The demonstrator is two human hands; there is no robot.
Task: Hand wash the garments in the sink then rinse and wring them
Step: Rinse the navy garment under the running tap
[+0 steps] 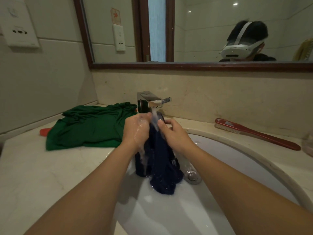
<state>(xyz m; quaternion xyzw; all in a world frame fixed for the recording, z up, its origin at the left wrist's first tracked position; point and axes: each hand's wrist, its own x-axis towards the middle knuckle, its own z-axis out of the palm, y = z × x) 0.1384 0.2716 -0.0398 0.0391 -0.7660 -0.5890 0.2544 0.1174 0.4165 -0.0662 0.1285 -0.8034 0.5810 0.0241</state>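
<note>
Navy garment hangs bunched over the sink, under the running faucet. A green garment lies on the counter at left; my left hand grips the navy cloth's top, my right hand pinches it alongside; a red brush lies right.

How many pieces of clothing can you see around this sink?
2. A dark blue garment hangs under the running tap, gripped by the left hand and right hand. A green garment lies on the counter left of the sink. More may lie hidden beneath it.
</note>
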